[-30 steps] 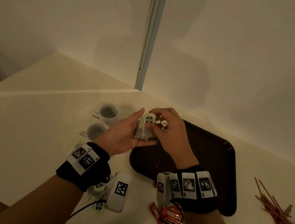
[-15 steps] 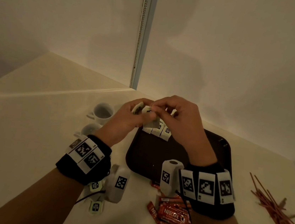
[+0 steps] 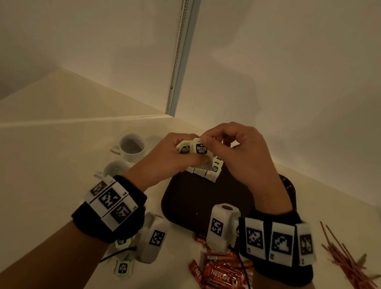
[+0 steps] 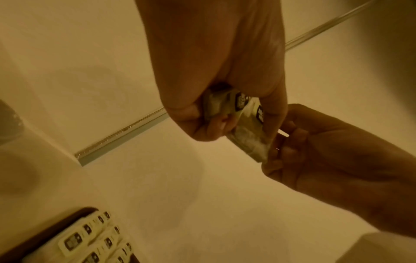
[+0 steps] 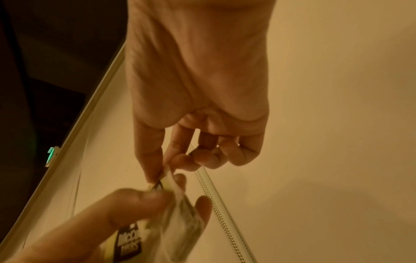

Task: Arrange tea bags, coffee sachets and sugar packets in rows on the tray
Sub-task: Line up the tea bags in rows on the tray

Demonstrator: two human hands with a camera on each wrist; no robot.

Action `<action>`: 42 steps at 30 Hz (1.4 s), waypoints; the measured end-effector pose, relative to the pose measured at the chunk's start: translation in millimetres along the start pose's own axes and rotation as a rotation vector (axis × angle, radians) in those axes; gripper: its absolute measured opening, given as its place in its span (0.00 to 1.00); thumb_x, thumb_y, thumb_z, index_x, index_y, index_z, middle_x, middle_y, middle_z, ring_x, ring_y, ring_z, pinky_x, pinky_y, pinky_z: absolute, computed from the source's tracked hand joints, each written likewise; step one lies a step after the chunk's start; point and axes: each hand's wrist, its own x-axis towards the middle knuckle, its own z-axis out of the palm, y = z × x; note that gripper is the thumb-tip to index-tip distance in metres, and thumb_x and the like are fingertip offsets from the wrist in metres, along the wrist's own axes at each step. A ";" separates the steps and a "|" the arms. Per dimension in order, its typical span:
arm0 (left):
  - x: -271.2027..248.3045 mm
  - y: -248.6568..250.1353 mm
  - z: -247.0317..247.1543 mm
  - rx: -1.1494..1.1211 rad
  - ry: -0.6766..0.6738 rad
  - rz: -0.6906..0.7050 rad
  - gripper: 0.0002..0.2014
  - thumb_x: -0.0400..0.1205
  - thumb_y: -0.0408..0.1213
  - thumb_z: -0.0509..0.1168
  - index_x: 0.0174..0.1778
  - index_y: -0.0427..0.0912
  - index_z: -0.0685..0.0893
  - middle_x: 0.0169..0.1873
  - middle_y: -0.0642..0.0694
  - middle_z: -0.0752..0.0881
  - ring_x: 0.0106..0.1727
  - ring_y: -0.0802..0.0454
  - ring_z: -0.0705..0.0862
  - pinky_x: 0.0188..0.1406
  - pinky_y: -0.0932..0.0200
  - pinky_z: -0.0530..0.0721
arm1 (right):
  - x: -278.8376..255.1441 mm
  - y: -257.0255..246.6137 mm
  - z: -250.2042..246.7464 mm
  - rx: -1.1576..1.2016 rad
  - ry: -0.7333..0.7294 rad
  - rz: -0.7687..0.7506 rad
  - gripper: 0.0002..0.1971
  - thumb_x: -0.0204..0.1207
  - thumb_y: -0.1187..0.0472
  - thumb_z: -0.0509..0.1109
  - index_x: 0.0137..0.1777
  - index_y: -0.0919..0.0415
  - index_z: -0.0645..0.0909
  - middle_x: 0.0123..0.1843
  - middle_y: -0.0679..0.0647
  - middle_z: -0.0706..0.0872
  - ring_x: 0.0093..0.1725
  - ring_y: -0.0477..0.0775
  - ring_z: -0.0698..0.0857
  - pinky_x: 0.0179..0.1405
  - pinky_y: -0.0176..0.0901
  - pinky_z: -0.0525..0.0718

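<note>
1. Since the frame a second ago: both hands have risen from low over the tray's near-left edge to above its far-left corner; a row of tea bags now lies on the tray under them, where none showed before.
2. Left hand: fingers curled round a small stack of tea bags, "McCoy teas" labels facing up. Wrist view confirms thumb and fingers clamped on the stack.
3. Right hand: thumb and forefinger pinch the top edge of the front bag in that stack; other fingers loosely curled, holding nothing.
4. Held stack is in the air, just above the laid bags, not touching them.
5. Laid bags: far-left corner of the tray, side by side, touching.
6. Coffee sachets: red pile on the table, near the tray's front edge.
7. Two loose tea bags on the table under the left wrist.
8. Two white cups left of the tray; red stir sticks well right.
</note>
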 end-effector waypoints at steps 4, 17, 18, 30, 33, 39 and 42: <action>-2.6 8.8 4.0 -0.054 -0.035 0.041 0.18 0.72 0.19 0.71 0.55 0.39 0.82 0.34 0.57 0.86 0.30 0.67 0.82 0.27 0.76 0.76 | -0.4 0.2 -1.1 0.049 -0.001 0.025 0.02 0.72 0.61 0.75 0.40 0.56 0.88 0.30 0.45 0.82 0.31 0.39 0.75 0.34 0.26 0.75; -0.2 5.1 6.7 -0.001 0.039 0.007 0.03 0.77 0.27 0.70 0.40 0.39 0.86 0.22 0.58 0.84 0.22 0.66 0.78 0.24 0.74 0.73 | 2.3 10.7 -0.7 0.153 0.013 0.049 0.04 0.73 0.62 0.74 0.44 0.58 0.90 0.38 0.52 0.90 0.37 0.44 0.85 0.38 0.28 0.80; 0.3 2.3 5.5 0.042 0.006 -0.028 0.03 0.76 0.29 0.72 0.39 0.40 0.87 0.22 0.57 0.84 0.22 0.65 0.77 0.24 0.72 0.73 | 2.8 13.0 -0.6 0.144 0.019 0.051 0.03 0.73 0.61 0.74 0.44 0.57 0.90 0.38 0.50 0.90 0.38 0.44 0.85 0.39 0.28 0.80; 5.2 -28.7 6.1 0.075 0.028 -0.133 0.10 0.75 0.26 0.72 0.39 0.48 0.85 0.22 0.56 0.84 0.24 0.63 0.78 0.24 0.70 0.75 | 11.8 35.6 11.0 0.137 -0.034 0.079 0.03 0.74 0.61 0.74 0.42 0.53 0.89 0.37 0.44 0.89 0.37 0.39 0.84 0.40 0.25 0.78; 7.4 -36.7 0.7 0.057 -0.009 -0.246 0.11 0.76 0.27 0.70 0.49 0.47 0.83 0.30 0.51 0.86 0.29 0.55 0.82 0.26 0.63 0.78 | 17.0 49.3 13.9 0.135 0.003 0.098 0.03 0.74 0.61 0.74 0.42 0.52 0.88 0.39 0.42 0.89 0.40 0.39 0.86 0.43 0.25 0.79; 12.4 -58.1 -29.5 -0.452 0.211 -0.459 0.09 0.82 0.25 0.49 0.42 0.41 0.70 0.42 0.37 0.87 0.41 0.37 0.88 0.30 0.59 0.85 | 25.0 107.0 40.7 0.085 0.083 0.211 0.03 0.74 0.62 0.73 0.45 0.57 0.88 0.40 0.42 0.87 0.42 0.37 0.85 0.45 0.23 0.80; 14.6 -65.4 -39.2 -0.504 0.289 -0.437 0.11 0.82 0.25 0.51 0.38 0.41 0.73 0.38 0.40 0.87 0.45 0.40 0.89 0.36 0.59 0.87 | 25.4 142.3 65.5 0.074 0.013 0.334 0.05 0.76 0.63 0.72 0.49 0.60 0.87 0.41 0.41 0.85 0.40 0.34 0.82 0.39 0.19 0.78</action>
